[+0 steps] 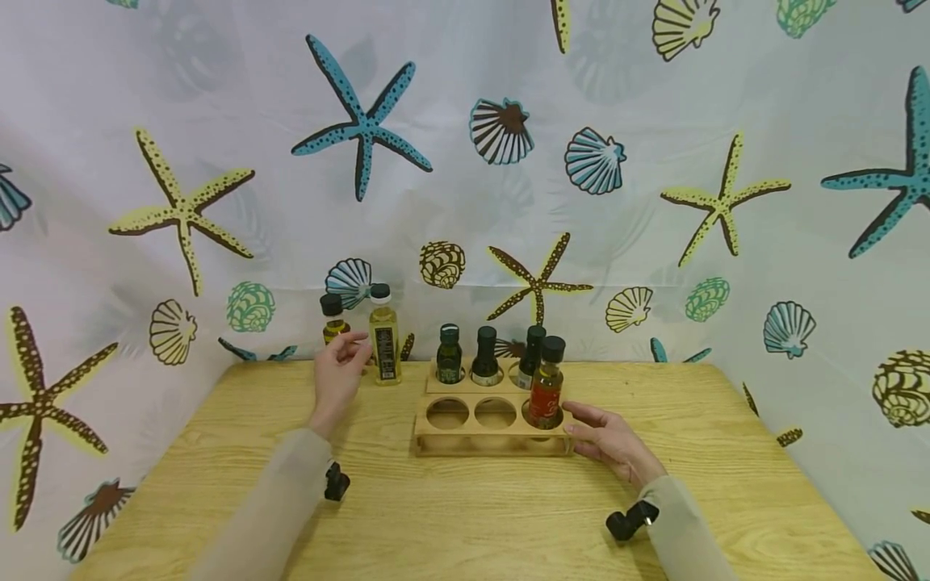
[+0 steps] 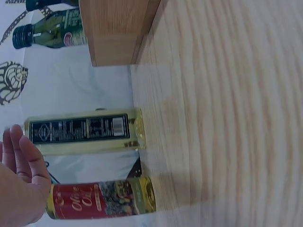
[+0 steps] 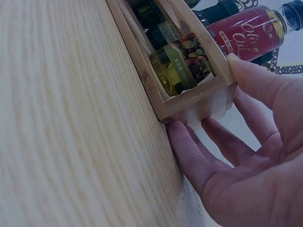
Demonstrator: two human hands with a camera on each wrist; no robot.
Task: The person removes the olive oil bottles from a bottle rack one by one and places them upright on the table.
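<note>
Against a shell-and-starfish cloth (image 1: 465,210), the head view shows me the left hand (image 1: 340,367) left of centre, fingers loosely extended and gripping nothing I can see, near an upright pale-oil bottle (image 1: 385,343) and a partly hidden olive-oil bottle (image 1: 334,327). In the left wrist view both appear sideways, at left and lower left; I judge them stiff, moderately heavy and possibly slippery, best held below the cap. In the right wrist view, the right hand (image 3: 265,184), fingers apart, touches a wooden rack (image 3: 196,101) at upper centre, rigid and best steadied there.
</note>
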